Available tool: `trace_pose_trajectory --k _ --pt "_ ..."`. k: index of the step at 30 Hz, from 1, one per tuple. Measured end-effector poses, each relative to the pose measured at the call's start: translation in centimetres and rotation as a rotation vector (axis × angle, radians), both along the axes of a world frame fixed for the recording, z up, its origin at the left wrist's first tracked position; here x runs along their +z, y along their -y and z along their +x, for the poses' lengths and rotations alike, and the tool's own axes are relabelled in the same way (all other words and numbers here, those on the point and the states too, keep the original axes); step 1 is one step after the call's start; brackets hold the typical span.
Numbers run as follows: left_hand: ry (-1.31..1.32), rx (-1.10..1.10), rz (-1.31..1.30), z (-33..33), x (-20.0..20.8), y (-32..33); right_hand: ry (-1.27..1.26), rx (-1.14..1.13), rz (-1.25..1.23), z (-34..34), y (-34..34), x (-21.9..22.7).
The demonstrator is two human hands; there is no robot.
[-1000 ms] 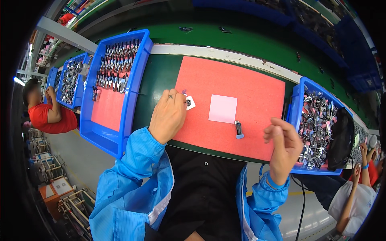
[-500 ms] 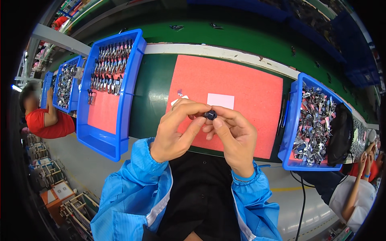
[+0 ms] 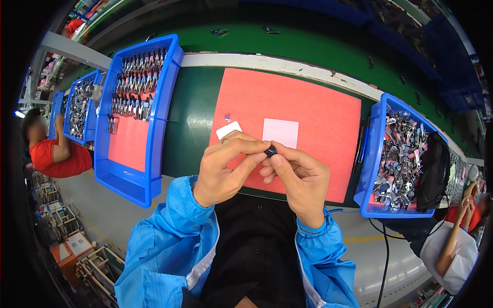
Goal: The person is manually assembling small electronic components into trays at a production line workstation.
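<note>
A small dark blue, nearly black piece (image 3: 270, 151) is pinched between both hands above the pink foam mat (image 3: 328, 154). Its kind does not show, as fingertips cover most of it. My left hand (image 3: 228, 164) grips it from the left with thumb and forefinger. From the right, my right hand (image 3: 300, 177) holds it between thumb and forefinger, the other fingers curled underneath. Just beyond the hands lies a pale pink paper square (image 3: 281, 132). Close to my left fingers rests a white rounded card (image 3: 229, 129), with a small purple scrap (image 3: 227, 117) behind it.
On the left, a blue tray (image 3: 154, 169) holds rows of metal clips (image 3: 134, 82). The blue bin (image 3: 362, 205) at right is heaped with loose clips (image 3: 400, 159), a black bag (image 3: 434, 169) beside it. Behind runs a green belt (image 3: 308, 43) carrying scattered pieces. Co-workers sit on both sides.
The dark piece has been turned a little between my fingertips. More of the white card shows beside my left hand, and the whole view has shifted slightly.
</note>
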State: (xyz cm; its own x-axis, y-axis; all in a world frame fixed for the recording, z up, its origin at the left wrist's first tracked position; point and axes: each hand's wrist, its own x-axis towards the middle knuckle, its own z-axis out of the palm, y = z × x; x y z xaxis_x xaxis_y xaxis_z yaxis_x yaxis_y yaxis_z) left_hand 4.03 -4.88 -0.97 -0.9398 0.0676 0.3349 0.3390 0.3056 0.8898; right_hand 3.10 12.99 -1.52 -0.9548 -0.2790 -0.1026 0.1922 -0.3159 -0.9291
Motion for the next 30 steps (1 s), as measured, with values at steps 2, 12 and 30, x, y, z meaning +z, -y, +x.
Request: trace_pose_trajectory --k 2,12,30 --pt "0.018 0.007 -0.002 0.1 0.0 0.0 0.026 -0.005 -0.017 -0.1 0.1 -0.2" --pt "-0.008 -0.022 -0.048 0.0 -0.1 0.0 0.002 0.006 0.033 0.4 -0.3 -0.2" --pt "-0.007 -0.001 -0.072 0.0 0.1 -0.7 -0.048 -0.073 0.071 1.0 0.0 -0.6"
